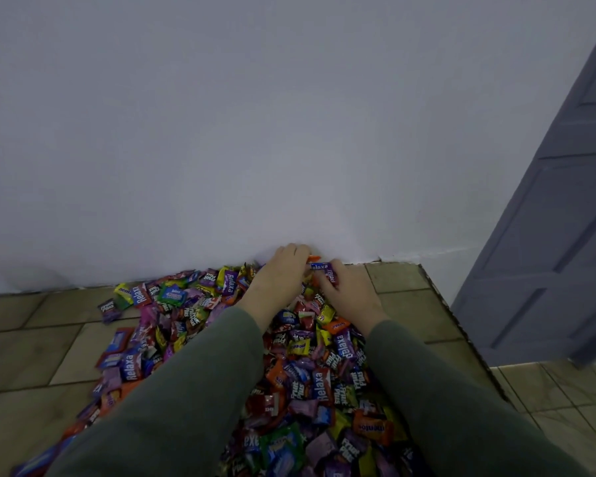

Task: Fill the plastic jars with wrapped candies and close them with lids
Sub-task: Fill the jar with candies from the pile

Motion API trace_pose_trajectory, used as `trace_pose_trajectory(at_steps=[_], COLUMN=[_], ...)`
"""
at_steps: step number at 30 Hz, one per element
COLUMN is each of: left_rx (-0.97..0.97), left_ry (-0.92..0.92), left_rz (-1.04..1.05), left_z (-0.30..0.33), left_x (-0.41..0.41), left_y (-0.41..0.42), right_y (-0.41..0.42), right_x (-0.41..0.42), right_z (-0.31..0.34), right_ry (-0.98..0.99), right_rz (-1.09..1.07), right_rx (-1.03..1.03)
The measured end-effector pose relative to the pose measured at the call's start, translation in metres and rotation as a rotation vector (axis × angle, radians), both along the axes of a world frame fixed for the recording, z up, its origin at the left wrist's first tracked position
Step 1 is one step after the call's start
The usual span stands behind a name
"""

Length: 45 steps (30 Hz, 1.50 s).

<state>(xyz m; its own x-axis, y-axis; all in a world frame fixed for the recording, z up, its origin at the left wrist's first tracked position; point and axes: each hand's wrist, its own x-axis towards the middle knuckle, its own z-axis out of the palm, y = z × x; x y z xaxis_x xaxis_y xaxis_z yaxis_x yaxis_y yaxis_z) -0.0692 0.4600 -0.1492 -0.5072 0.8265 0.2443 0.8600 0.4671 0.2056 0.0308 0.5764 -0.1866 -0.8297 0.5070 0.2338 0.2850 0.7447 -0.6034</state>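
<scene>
A big heap of wrapped candies (300,366) in many colours lies on the tiled floor, running from the wall toward me. Both arms in green sleeves reach over it to the heap's far end at the wall. My left hand (279,273) lies palm down with fingers curled over candies by the wall, an orange wrapper (314,258) poking out at its fingertips. My right hand (346,290) grips a purple wrapped candy (326,271) between fingers and thumb. No jars or lids are in view.
A white wall (255,132) stands straight ahead, meeting the brown floor tiles (31,339). A grey-blue panelled door (547,235) stands at the right. Bare tiles flank the heap on the left and right (417,304).
</scene>
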Motion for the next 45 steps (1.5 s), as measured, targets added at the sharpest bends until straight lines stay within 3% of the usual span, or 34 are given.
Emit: trace_pose_trajectory(at_steps=[4, 7, 18, 25, 28, 34, 45], left_rx=[0.128, 0.212, 0.552, 0.685, 0.728, 0.811, 0.965], left_ry=[-0.071, -0.110, -0.363, -0.448, -0.479, -0.571, -0.686], left_rz=[0.087, 0.153, 0.427, 0.452, 0.462, 0.476, 0.424], left_z=[0.015, 0.024, 0.040, 0.059, 0.066, 0.078, 0.113], left_x=[0.004, 0.009, 0.022, 0.048, 0.060, 0.091, 0.130], left_y=[-0.008, -0.020, -0.078, -0.104, -0.116, -0.140, -0.203], right_y=[-0.016, -0.027, -0.069, -0.100, -0.117, -0.151, -0.224], right_x=[-0.003, -0.005, -0.011, 0.002, 0.012, 0.038, 0.080], right_z=[0.006, 0.016, 0.046, 0.061, 0.073, 0.100, 0.144], right_ry=[0.128, 0.220, 0.246, 0.238, 0.323, 0.446, 0.688], right_rz=[0.058, 0.101, 0.275, 0.315, 0.216, 0.034, -0.092], right_rx=[-0.229, -0.288, -0.329, -0.290, -0.442, -0.963, -1.427])
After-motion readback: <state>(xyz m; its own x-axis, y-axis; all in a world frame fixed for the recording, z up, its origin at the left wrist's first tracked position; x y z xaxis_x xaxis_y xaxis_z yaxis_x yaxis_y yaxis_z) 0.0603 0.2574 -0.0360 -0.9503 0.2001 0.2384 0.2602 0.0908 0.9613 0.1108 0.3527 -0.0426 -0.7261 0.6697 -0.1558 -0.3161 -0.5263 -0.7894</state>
